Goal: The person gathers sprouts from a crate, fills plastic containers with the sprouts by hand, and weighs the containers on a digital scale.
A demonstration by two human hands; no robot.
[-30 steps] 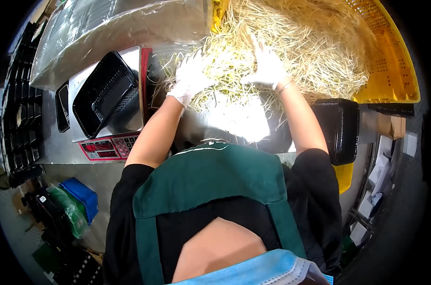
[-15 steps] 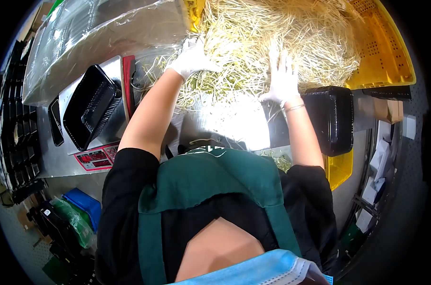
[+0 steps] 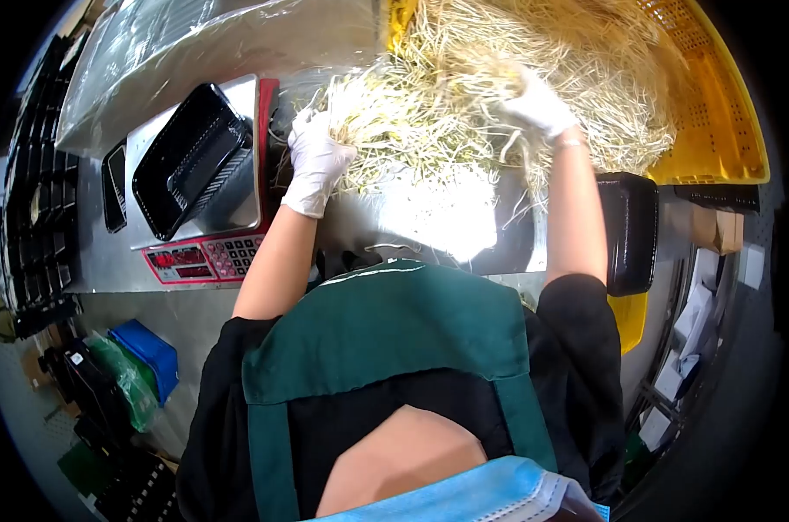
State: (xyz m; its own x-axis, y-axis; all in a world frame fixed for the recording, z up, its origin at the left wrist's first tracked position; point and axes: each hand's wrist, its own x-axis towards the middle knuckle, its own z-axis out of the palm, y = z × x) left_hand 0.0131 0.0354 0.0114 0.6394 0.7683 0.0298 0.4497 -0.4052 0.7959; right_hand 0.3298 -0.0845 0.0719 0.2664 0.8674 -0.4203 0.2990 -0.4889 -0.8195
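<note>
A large heap of bean sprouts (image 3: 421,130) spreads from the metal tabletop back into a yellow perforated crate (image 3: 716,130). My left hand (image 3: 316,163), in a white glove, is closed at the heap's left edge, with sprouts at its curled fingers. Farther back on the right, my right hand (image 3: 538,104), gloved too, grips a bunch of sprouts, some strands hanging below it. Its fingertips are partly hidden among the sprouts and blurred.
A black plastic tray (image 3: 190,161) rests on a red-framed scale (image 3: 207,259) at left. Another black tray (image 3: 629,233) is at right, beside my forearm. Clear plastic sheeting (image 3: 229,65) lies behind the scale. Stacked black trays (image 3: 42,191) line the far left.
My left hand has moved down and left, its fingers going from spread to curled. My right hand has risen slightly right and closed on sprouts. The view has shifted a little.
</note>
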